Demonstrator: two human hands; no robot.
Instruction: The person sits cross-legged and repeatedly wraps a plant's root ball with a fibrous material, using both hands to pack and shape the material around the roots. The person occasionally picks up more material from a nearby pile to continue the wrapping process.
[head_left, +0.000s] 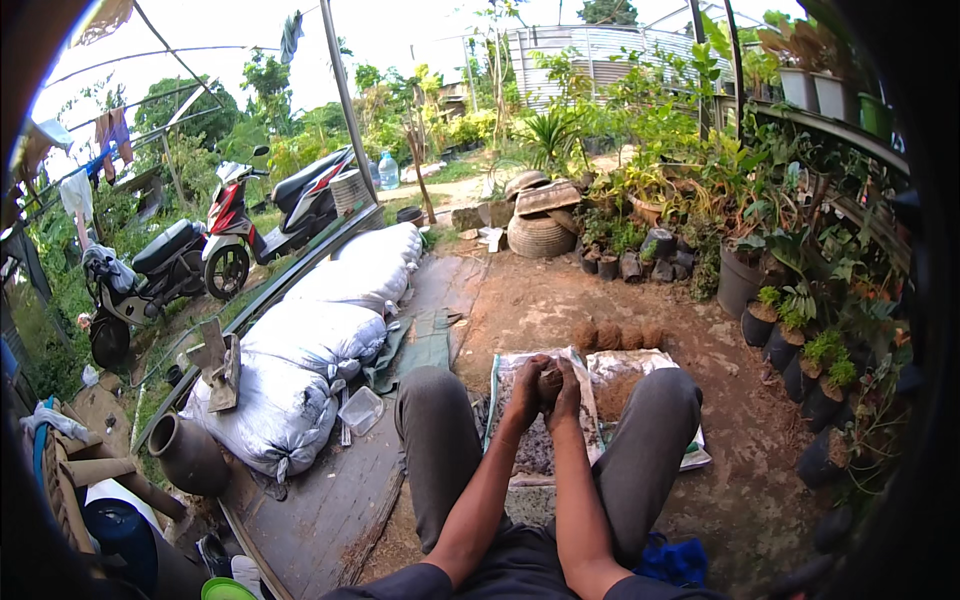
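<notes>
My left hand (527, 388) and my right hand (568, 396) are cupped together around a dark brown ball of soil (550, 382). The fingers hide most of it. Both hands are held above a flattened white sack (501, 375) spread with dark, crumbly soil mix (536, 448). Beside it, partly behind my right knee, a second white sack (652, 361) carries a heap of brown fibre, probably coconut coir (615, 394). Several brown fibrous balls (609, 337) sit in a row on the ground just past the sacks.
Filled white sacks (300, 330) line the left, with a clay pot (184, 450) and a clear plastic container (361, 411) near them. Potted plants (757, 319) edge the right. Stacked ribbed pots (541, 234) stand ahead. Motorbikes (232, 240) are parked at the far left.
</notes>
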